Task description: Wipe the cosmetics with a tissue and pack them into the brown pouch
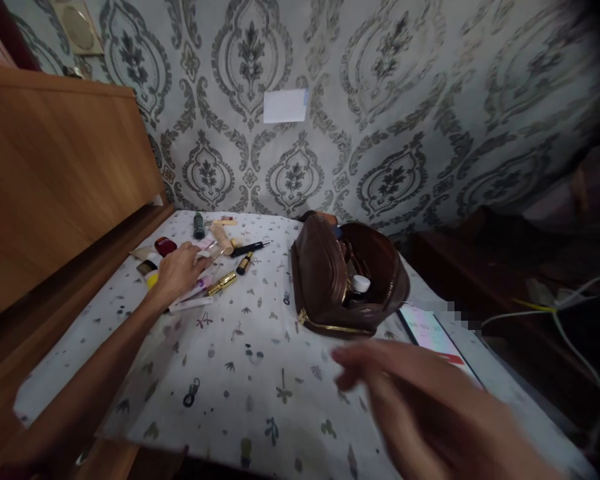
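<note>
At the left of the table, my left hand (pixel 179 272) is among the loose cosmetics, fingers bent around a small clear item (pixel 214 250) whose kind I cannot make out. Close by lie a gold tube (pixel 222 283), a black-and-gold tube (pixel 245 263), a slim black tube (pixel 247 249), a beige tube (pixel 221 239) and a dark red round case (pixel 165 247). My right hand (pixel 410 383), smeared by motion, hovers in front of the brown bag (pixel 320 267), loosely curled with nothing visible in it. The bag's zip is undone, and a white-capped item (pixel 361 284) shows inside.
A phone (pixel 433 333) lies right of the bag, partly behind my right hand. A patterned white cover (pixel 260 400) spreads over the table. The wooden cabinet (pixel 65 173) borders the left side, the papered wall the back. White cables (pixel 570 327) hang at the right.
</note>
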Motion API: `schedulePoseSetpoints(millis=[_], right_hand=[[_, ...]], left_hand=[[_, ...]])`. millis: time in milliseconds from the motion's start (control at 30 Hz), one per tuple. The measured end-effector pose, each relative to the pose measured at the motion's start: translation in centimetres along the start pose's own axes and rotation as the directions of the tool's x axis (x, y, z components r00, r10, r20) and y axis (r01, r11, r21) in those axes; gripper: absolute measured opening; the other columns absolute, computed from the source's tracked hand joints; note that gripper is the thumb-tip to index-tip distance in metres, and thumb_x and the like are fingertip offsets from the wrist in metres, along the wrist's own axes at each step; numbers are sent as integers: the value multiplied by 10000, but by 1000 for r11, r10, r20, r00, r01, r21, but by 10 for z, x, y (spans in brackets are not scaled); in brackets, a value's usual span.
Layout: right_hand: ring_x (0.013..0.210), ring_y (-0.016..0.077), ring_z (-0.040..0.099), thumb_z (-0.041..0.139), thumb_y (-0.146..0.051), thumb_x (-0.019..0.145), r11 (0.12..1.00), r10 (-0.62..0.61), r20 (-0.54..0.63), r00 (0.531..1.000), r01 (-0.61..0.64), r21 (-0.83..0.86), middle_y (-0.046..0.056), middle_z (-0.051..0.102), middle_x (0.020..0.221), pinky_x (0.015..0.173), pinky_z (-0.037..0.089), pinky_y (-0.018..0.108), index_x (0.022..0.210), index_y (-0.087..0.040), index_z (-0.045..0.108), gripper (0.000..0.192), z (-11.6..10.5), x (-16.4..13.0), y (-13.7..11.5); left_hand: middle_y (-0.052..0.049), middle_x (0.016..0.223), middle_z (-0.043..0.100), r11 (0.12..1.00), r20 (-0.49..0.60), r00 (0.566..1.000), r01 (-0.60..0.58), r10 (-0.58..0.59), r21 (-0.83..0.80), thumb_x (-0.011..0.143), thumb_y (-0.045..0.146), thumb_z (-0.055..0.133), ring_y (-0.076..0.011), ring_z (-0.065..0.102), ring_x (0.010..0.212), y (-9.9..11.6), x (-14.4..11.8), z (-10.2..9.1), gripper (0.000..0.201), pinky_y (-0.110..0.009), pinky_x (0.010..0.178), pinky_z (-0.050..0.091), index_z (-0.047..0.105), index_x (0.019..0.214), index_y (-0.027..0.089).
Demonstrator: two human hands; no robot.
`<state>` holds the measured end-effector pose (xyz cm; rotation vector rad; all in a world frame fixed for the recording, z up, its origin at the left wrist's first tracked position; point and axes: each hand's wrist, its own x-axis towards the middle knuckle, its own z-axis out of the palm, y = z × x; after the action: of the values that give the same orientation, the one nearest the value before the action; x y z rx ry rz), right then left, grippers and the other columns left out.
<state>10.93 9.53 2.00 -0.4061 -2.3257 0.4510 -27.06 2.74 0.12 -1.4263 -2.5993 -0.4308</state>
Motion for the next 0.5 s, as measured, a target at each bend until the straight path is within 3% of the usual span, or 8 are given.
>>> schedulePoseSetpoints(millis=[67,133,200,267,300,367,433,500], right_hand=[[844,212,706,489,-312,963,929,182,55,982,-190,317,83,715,1065,743,597,368,1244,-333,630,314,42,24,-4],[952,227,691,533,-416,944,747,327,190,926,-377,547,119,667,1184,734,597,353,1297,-262,588,389,85,38,-4],[1107,249,648,605,-488,886,511,393,301,869,-479,714,136,617,1273,842,588,374,1371,-239,519,551,119,43,-2],[1151,246,620,636,-519,859,292,385,409,827,-529,796,119,601,1304,886,579,384,1395,-250,486,617,139,40,-3],[1141,240,618,650,-521,850,216,380,430,819,-531,820,104,606,1298,875,582,374,1380,-258,495,611,144,37,-4],[1066,224,634,682,-509,830,132,391,426,816,-508,851,76,638,1244,793,593,328,1309,-260,549,556,148,31,-7],[952,207,659,716,-493,805,94,426,422,801,-503,859,66,673,1163,705,585,292,1228,-238,594,509,149,26,-9],[848,197,681,735,-501,782,55,472,442,763,-526,849,69,692,1097,664,574,288,1177,-214,606,505,150,23,-8]], left_hand=[[-66,784,648,915,-62,996,27,-57,-404,839,530,566,-226,613,769,14,-11,-4,392,-294,658,430,656,791,151],[-7,635,583,594,61,987,137,-146,-793,734,599,667,-165,548,615,37,-27,-4,440,-260,575,407,608,702,163],[2,627,603,175,243,956,270,-163,-947,635,616,752,-143,529,554,62,-47,2,489,-257,545,425,624,744,157],[-7,649,632,-11,322,941,323,-103,-946,624,588,784,-143,550,556,82,-65,12,493,-256,539,447,643,790,146],[-11,673,643,-28,323,944,321,-67,-947,652,576,777,-143,557,567,89,-72,18,481,-253,540,452,651,822,143],[-11,705,643,43,290,957,289,5,-956,730,560,734,-137,556,588,94,-83,29,445,-241,538,449,652,855,141],[-9,761,638,177,238,971,229,31,-957,801,540,679,-138,560,634,91,-89,37,413,-240,570,461,636,929,150],[-25,908,650,347,143,989,145,-31,-927,859,503,625,-158,594,759,86,-93,39,386,-265,685,501,591,1057,173]])
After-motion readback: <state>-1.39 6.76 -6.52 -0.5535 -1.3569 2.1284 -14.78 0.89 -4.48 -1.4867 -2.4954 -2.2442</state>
